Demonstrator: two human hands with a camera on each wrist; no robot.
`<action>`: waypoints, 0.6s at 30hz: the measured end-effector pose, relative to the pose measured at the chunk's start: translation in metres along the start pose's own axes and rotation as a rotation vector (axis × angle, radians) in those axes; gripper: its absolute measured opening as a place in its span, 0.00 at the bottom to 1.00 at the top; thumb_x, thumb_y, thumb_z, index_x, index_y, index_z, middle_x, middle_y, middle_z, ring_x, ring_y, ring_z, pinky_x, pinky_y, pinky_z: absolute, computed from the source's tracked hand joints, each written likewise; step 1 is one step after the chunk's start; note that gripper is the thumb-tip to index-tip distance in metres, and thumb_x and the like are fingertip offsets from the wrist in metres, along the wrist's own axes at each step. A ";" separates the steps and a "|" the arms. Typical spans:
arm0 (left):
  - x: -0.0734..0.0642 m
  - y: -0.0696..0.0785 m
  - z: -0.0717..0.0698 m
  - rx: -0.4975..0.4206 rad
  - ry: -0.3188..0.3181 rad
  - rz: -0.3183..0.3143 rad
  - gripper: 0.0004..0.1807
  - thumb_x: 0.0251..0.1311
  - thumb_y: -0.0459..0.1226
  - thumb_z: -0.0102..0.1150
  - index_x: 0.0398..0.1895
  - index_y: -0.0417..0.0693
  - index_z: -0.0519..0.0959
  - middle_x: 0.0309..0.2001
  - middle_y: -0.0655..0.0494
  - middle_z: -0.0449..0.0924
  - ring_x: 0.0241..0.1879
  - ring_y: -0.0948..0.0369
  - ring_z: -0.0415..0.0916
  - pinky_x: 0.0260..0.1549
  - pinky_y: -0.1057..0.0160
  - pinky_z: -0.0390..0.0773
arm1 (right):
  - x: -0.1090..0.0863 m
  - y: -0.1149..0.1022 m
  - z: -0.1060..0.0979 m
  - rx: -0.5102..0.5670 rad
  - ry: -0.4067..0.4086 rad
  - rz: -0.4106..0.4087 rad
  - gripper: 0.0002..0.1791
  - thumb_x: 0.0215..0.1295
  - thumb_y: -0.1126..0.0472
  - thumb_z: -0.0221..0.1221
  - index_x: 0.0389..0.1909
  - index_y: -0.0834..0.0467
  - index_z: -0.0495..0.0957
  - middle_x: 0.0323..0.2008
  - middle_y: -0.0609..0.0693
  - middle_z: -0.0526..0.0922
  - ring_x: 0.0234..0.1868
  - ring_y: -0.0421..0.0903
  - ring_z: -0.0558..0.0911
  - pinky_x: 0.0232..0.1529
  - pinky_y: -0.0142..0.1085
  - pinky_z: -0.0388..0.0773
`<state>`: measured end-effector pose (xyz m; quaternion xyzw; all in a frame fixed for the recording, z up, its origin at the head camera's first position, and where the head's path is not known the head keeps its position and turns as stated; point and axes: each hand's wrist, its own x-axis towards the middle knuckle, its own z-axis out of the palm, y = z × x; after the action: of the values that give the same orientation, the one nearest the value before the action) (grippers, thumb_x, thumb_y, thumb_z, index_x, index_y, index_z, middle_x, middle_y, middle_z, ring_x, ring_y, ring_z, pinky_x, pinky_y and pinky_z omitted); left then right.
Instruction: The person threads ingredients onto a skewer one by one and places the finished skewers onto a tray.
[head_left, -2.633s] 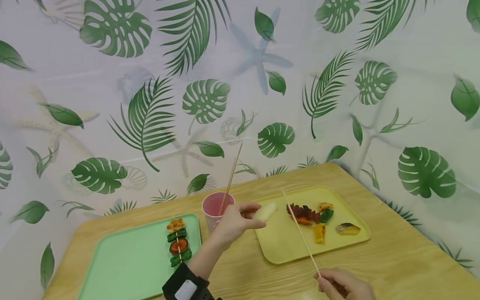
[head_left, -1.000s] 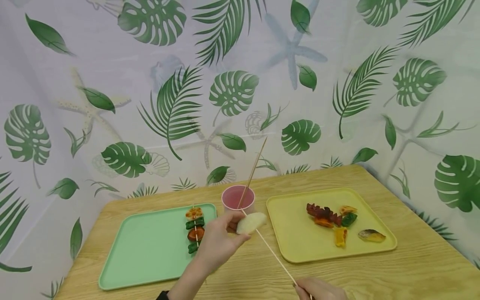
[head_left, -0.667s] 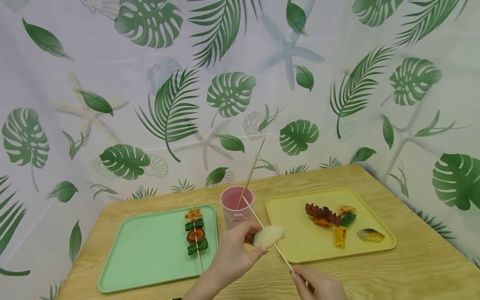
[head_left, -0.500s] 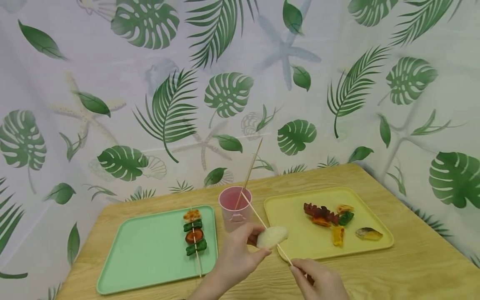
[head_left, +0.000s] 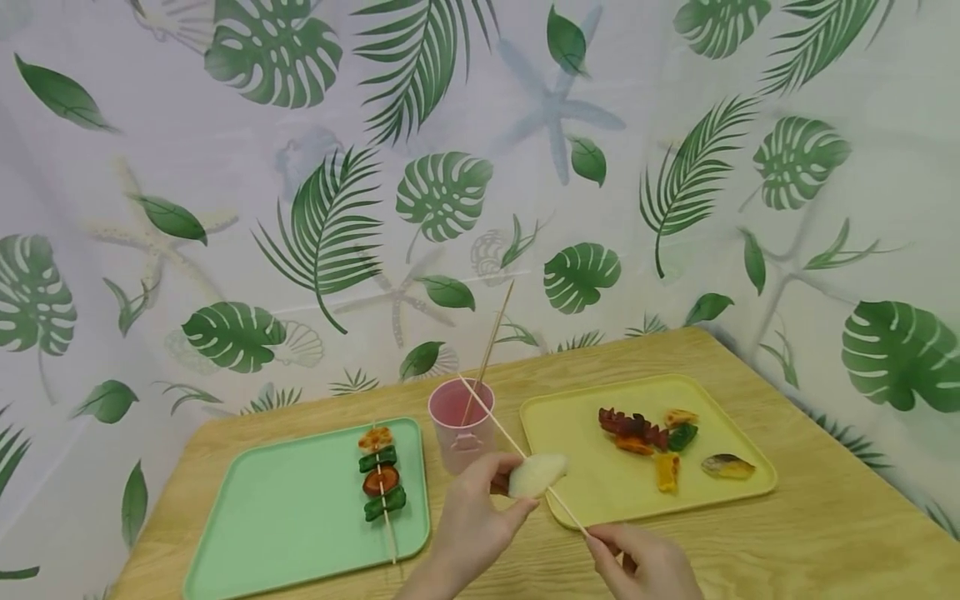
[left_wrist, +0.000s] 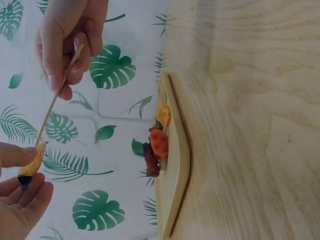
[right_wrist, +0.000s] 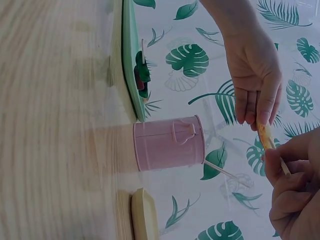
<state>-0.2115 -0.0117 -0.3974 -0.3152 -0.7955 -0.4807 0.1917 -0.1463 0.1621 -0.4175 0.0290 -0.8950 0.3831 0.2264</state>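
Note:
My left hand (head_left: pixel 476 521) pinches a toy food slice (head_left: pixel 538 476) between fingers and thumb, above the table. One face of the slice is pale; the left wrist view shows its other side as yellow with a dark end. A thin wooden skewer (head_left: pixel 504 432) runs through the slice, its tip sticking out well past the far side. The right hand (head_left: pixel 645 560) pinches the skewer's near end, a short way from the slice. In the right wrist view, the left hand (right_wrist: pixel 255 70) and the right hand (right_wrist: pixel 295 192) face each other across the slice.
A pink bucket (head_left: pixel 462 450) with upright sticks (head_left: pixel 491 342) stands behind my hands. On the left, a green tray (head_left: pixel 262 517) bears a loaded skewer (head_left: pixel 381 481). On the right, a yellow tray (head_left: pixel 577 500) holds several toy food pieces (head_left: pixel 633 429).
The slice and skewer were apart at first; now the skewer passes through the slice. Its tip has come farther out, and my right hand has moved up closer to the slice.

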 end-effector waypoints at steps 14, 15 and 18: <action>-0.001 0.004 0.046 -0.145 -0.150 0.011 0.19 0.41 0.24 0.70 0.39 0.36 0.75 0.34 0.51 0.78 0.31 0.67 0.75 0.32 0.73 0.77 | -0.012 0.024 -0.018 -0.072 0.035 0.061 0.02 0.56 0.64 0.64 0.28 0.57 0.84 0.17 0.33 0.71 0.16 0.29 0.66 0.17 0.27 0.67; 0.000 0.005 0.049 -0.151 -0.165 0.000 0.19 0.42 0.24 0.70 0.39 0.36 0.75 0.34 0.52 0.78 0.31 0.67 0.75 0.32 0.73 0.77 | -0.013 0.025 -0.021 -0.073 0.028 0.085 0.02 0.56 0.64 0.64 0.29 0.57 0.84 0.17 0.34 0.72 0.16 0.29 0.66 0.18 0.27 0.68; 0.005 0.006 0.058 -0.187 -0.228 -0.076 0.18 0.46 0.30 0.70 0.41 0.39 0.75 0.34 0.55 0.78 0.32 0.67 0.75 0.33 0.72 0.77 | -0.016 0.033 -0.028 -0.080 0.062 0.125 0.02 0.56 0.66 0.63 0.30 0.59 0.84 0.18 0.36 0.74 0.16 0.30 0.67 0.17 0.28 0.68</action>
<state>-0.2108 0.0433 -0.4172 -0.3540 -0.7753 -0.5205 0.0516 -0.1285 0.2034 -0.4295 -0.0480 -0.9022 0.3611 0.2307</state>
